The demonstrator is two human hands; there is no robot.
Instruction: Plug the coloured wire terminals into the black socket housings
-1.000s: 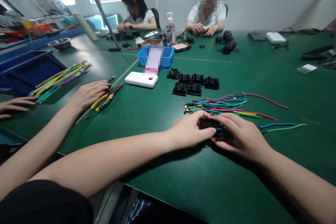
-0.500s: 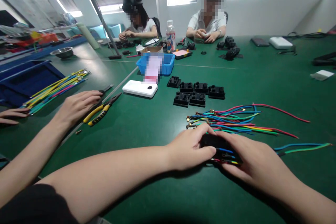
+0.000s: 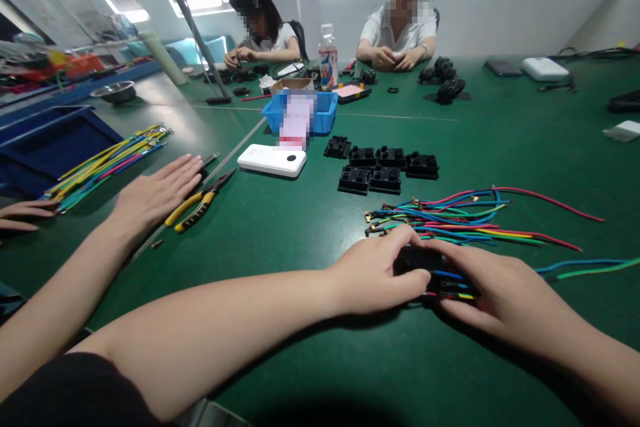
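Between my two hands is a black plastic housing [image 3: 416, 263] with blue, red and yellow-green wires in it, low over the green table [image 3: 310, 353]. My left hand [image 3: 377, 273] grips its left side, thumb along the near edge. Wrapped over its right side is my right hand [image 3: 495, 293], whose fingertips are partly hidden behind the part. Blue and green wires [image 3: 590, 268] trail out to the right past my right hand. Just beyond lies a bundle of coloured wires [image 3: 450, 213] with metal terminals. Several similar black housings [image 3: 385, 157] stand farther back.
At left, a co-worker's hand [image 3: 155, 193] rests beside yellow-handled pliers [image 3: 200, 203]; another hand [image 3: 23, 213] touches more wires [image 3: 110, 163]. A white power bank [image 3: 273, 160] lies before a blue bin [image 3: 327, 113]. Two people sit opposite, near a bottle [image 3: 328, 60].
The view has tilted and shifted slightly, so the table things appear displaced. Both my hands keep hold of the black housing. The co-worker's hand at left has its fingers flatter.
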